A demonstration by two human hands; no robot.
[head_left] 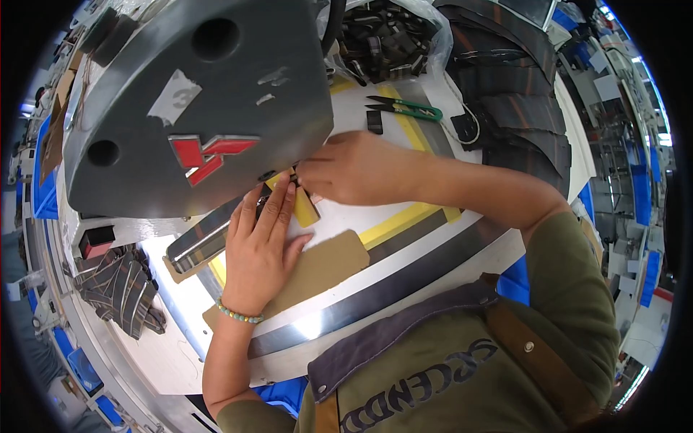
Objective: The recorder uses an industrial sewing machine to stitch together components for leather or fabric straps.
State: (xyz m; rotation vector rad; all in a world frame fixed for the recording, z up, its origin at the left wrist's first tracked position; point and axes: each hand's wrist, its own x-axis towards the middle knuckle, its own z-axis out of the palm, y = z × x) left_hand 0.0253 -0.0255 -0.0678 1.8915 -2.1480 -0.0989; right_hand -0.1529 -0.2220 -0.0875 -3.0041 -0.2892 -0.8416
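My left hand lies flat beside the grey sewing machine head, fingers stretched forward. Its fingertips press on dark material next to a yellow strip. A dark plaid fabric strip runs leftward from under the machine head. From the right reaches my right hand, its fingers drawn together at the same spot, close to the left fingertips. What they pinch is small, dark and mostly hidden. Below both hands a brown cardboard piece lies on the white table, partly covered by my left wrist.
Green-handled thread snips and a small black piece lie beyond my right hand. Behind them stands a clear plastic bag of dark cut pieces. Plaid fabric panels are stacked at right. Plaid strips hang in a bundle at left.
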